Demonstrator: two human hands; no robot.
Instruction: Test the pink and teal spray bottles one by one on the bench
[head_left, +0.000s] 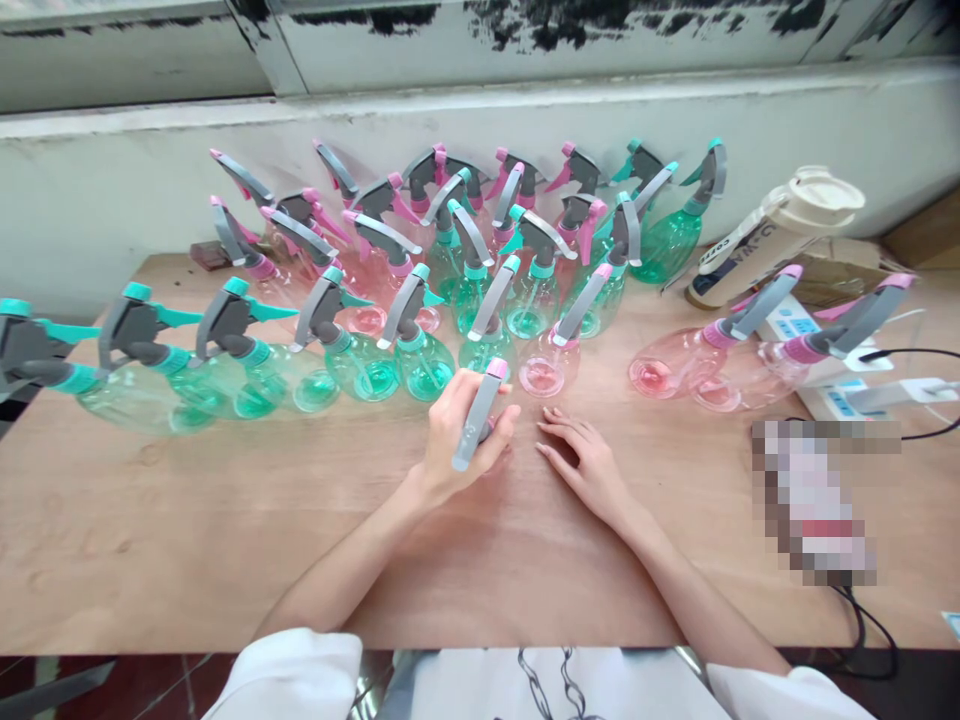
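Note:
My left hand (450, 430) is wrapped round a pink spray bottle (478, 415) near the middle of the table; its grey trigger head with a pink tip shows above my fingers, and most of its body is hidden. To the right, my right hand (585, 455) rests on the wood with its fingers stretched out, holding nothing. Just beyond both hands stands another pink spray bottle (551, 365), touched by neither. A green spray bottle (486, 345) is behind my left hand. More green spray bottles (375, 370) form a row to the left.
Several pink and green spray bottles (540, 300) crowd the back by the wall. Two pink spray bottles (679, 360) stand at the right, near a power strip (836, 395) with cables. A cream tumbler (772, 235) and a blurred-out object (814, 500) are also on the wooden table (187, 540).

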